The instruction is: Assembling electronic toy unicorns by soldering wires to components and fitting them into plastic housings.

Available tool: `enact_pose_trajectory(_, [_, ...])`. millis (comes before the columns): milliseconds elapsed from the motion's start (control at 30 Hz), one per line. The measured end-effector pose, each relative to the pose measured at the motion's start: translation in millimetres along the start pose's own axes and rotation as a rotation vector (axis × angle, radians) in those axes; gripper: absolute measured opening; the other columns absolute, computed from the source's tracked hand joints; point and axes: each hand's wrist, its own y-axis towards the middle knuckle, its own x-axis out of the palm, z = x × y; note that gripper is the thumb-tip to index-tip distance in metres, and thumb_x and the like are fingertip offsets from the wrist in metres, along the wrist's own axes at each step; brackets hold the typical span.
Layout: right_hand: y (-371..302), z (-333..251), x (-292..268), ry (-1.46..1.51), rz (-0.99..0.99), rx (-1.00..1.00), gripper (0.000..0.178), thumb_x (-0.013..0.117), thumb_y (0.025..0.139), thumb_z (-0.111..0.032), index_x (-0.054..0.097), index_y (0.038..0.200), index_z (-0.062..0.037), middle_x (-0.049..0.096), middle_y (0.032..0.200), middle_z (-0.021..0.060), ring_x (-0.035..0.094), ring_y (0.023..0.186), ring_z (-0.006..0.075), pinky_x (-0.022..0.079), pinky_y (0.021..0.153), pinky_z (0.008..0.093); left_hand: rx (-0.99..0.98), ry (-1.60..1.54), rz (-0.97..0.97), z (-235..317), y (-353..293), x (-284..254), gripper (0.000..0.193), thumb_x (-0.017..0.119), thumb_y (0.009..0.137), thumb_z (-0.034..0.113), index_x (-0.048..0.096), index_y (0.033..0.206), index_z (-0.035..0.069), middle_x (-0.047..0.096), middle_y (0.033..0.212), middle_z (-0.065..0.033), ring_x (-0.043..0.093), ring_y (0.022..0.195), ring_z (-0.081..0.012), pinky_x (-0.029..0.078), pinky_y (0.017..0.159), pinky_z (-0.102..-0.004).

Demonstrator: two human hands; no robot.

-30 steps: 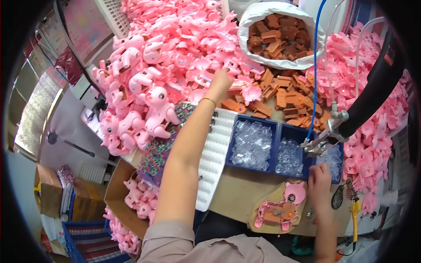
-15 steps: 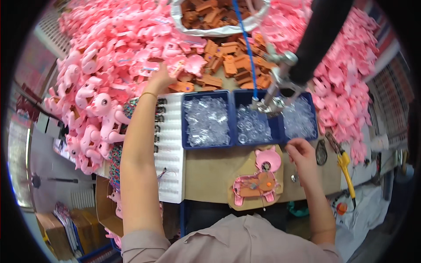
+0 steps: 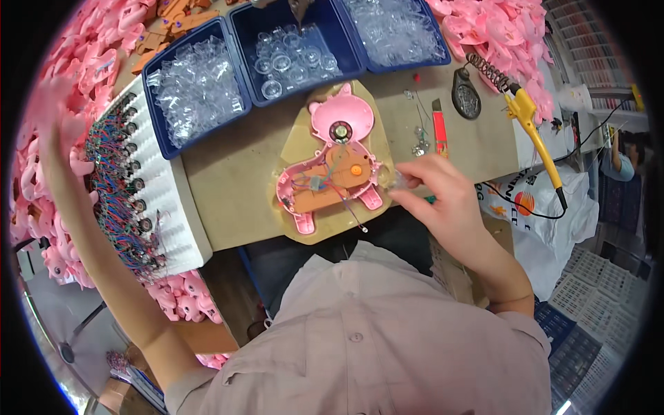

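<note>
A pink animal-shaped toy shell (image 3: 342, 114) lies open side up in a tan, shaped holder (image 3: 290, 159) on the table. Inside it sit an orange-brown box (image 3: 321, 197), thin coloured wires and a round dark part (image 3: 341, 131) in the head. My right hand (image 3: 439, 194) is at the shell's right edge, thumb and forefinger closed on a small clear plastic piece (image 3: 396, 181). Far to the left my left hand (image 3: 52, 114) reaches into the heap of pink shells (image 3: 104, 59); motion smears its fingers, and what it touches is unclear.
Blue trays (image 3: 245, 97) of clear plastic parts stand behind the holder. White foam (image 3: 176, 214) holds wired round parts on the left. On the right lie a red cutter (image 3: 439, 128), a dark oval object (image 3: 466, 93) and a yellow-handled soldering iron (image 3: 532, 124). More pink shells lie back right.
The view has tilted down and turned. My right hand has moved from beside the trays down to the shell's edge. My left hand is still among the pink shells, now smeared by motion.
</note>
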Motion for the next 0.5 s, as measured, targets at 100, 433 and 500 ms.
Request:
enact_pose_trajectory(100, [4, 2, 15, -0.241, -0.041, -0.030, 0.025, 0.073, 0.077, -0.012, 0.065, 0.098, 0.0001, 0.057, 0.083, 0.0097, 0.059, 0.077, 0.0238, 0.047, 0.073, 0.0329, 0.094, -0.035, -0.054, -13, -68, -16, 0.073, 0.051, 0.087, 0.054, 0.046, 0.135, 0.000, 0.051, 0.129, -0.0106, 0.048, 0.118, -0.0226, 0.037, 0.099, -0.0357])
enact_pose_trajectory(433, [7, -13, -6, 0.739, -0.049, 0.015, 0.041, 0.062, 0.087, -0.013, 0.052, 0.123, 0.0019, 0.059, 0.113, 0.0114, 0.062, 0.090, 0.0196, 0.048, 0.082, 0.0356, 0.414, 0.218, -0.264, 53, -193, 27, 0.067, 0.074, 0.070, 0.006, 0.045, 0.131, 0.001, 0.050, 0.123, -0.0180, 0.051, 0.109, -0.0321, 0.036, 0.098, -0.0405])
enact_pose_trajectory(500, [18, -36, -4, 0.898, -0.050, 0.055, 0.041, 0.061, 0.089, -0.015, 0.050, 0.126, 0.0013, 0.060, 0.111, 0.0090, 0.062, 0.087, 0.0155, 0.049, 0.075, 0.0318, 0.544, 0.241, -0.236, 61, -195, 42, 0.074, 0.079, 0.067, 0.013, 0.044, 0.131, 0.001, 0.051, 0.120, -0.0180, 0.052, 0.108, -0.0329, 0.032, 0.100, -0.0422])
